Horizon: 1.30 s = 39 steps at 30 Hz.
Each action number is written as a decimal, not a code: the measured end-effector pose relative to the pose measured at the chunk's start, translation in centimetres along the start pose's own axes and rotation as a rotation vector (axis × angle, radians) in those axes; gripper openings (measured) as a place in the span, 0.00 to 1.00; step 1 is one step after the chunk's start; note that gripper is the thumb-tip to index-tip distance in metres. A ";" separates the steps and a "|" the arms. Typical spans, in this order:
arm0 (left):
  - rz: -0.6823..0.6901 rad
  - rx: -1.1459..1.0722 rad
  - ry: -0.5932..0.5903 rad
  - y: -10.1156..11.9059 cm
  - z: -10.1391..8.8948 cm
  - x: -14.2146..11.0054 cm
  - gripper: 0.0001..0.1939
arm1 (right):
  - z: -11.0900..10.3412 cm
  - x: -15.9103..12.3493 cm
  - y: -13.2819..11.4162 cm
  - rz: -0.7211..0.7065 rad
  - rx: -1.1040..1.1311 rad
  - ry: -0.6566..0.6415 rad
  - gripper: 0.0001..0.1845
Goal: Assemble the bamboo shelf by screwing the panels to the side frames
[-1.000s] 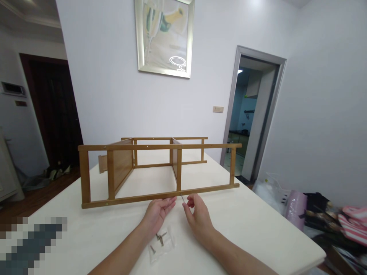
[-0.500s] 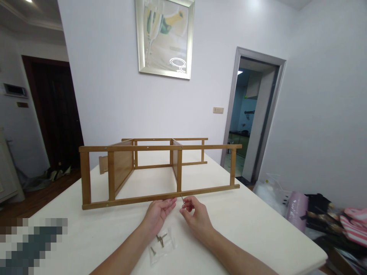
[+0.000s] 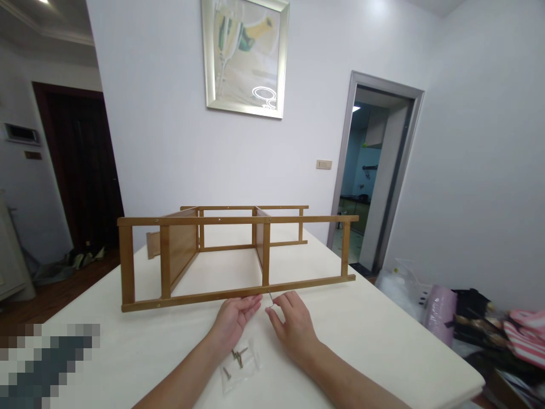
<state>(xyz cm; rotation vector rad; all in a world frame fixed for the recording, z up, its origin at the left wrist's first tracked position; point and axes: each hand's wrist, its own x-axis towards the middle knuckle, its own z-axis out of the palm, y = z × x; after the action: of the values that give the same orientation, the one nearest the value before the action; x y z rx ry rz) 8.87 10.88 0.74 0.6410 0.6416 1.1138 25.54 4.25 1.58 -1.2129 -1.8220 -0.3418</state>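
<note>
A brown wooden shelf frame (image 3: pixel 266 255) lies on its side on the table. My left hand (image 3: pixel 233 319) is under its near lower rail (image 3: pixel 196 297), palm turned up, fingers stretched out and touching or very close to the wood. Just right of it, my right hand (image 3: pixel 293 325) pinches a thin bent hex key (image 3: pixel 271 297) between thumb and fingers. The key's tip meets the rail where the middle upright joins it; the screw head there is too small to make out. A clear plastic bag (image 3: pixel 251 369) with several screws (image 3: pixel 238 358) lies below my left hand.
The white table (image 3: pixel 383 346) extends on both sides, its right corner close by. A small wooden piece (image 3: pixel 153 245) lies behind the frame's left end. Bags, a pink roll (image 3: pixel 440 315) and striped cloth (image 3: pixel 528 335) are piled on the floor at right.
My right hand has turned slightly around the hex key, its fingers now further over the key. My left hand and the frame stay nearly where they were.
</note>
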 end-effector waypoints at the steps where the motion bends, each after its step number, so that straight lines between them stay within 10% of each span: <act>1: 0.004 0.003 -0.003 0.0 0.0 0.0 0.10 | 0.0 0.1 -0.1 -0.004 -0.015 -0.006 0.03; 7: 0.000 0.010 0.003 0.1 0.1 -0.1 0.10 | 0.2 0.3 -0.4 0.197 0.113 -0.038 0.15; 18: 0.001 0.016 0.024 0.1 0.4 -0.3 0.11 | 0.3 1.3 0.3 0.949 1.165 -0.240 0.12; 39: 0.002 0.009 -0.009 0.1 0.0 0.0 0.10 | 0.3 -0.1 0.4 0.250 0.002 0.008 0.10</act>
<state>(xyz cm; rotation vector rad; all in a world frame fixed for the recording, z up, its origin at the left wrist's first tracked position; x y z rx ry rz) 8.80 10.89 0.80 0.6538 0.6383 1.1098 25.72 4.52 1.27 -1.4169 -1.6396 -0.2023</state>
